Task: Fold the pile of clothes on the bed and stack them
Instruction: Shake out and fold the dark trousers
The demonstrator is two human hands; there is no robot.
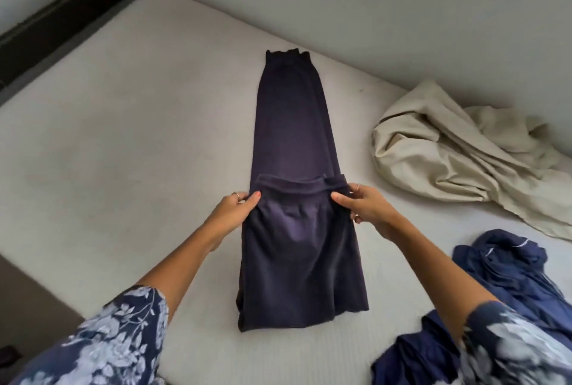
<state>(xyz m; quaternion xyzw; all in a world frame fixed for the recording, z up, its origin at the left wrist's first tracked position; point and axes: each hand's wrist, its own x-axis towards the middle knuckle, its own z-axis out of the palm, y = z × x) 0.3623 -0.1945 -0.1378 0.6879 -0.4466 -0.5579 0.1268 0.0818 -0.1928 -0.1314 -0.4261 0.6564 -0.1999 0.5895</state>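
The main risk is a crooked fold: you are carrying the near end of the long dark purple knit trousers (291, 143) up over their own length, and if one hand travels farther than the other, the folded edge will land skewed and the side seams will not line up. The soft fabric already sags between your hands, so letting go too early would likely leave a bunched ridge under the fold. The trousers lie lengthwise on the bare white mattress (123, 143), stretching away beyond your fingertips, with the doubled part lying under and behind your hands, toward you.

Your left hand (238, 208) pinches the left corner of the folded edge, thumb on top and fingers curled beneath. Your right hand (362, 205) pinches the right corner likewise, thumb over the cloth. Neither hand is loose.

Off to the right of your right hand lies a crumpled beige cloth (458, 152), and nearer you, below that arm, a heap of navy blue garments (501, 273), both unfolded.
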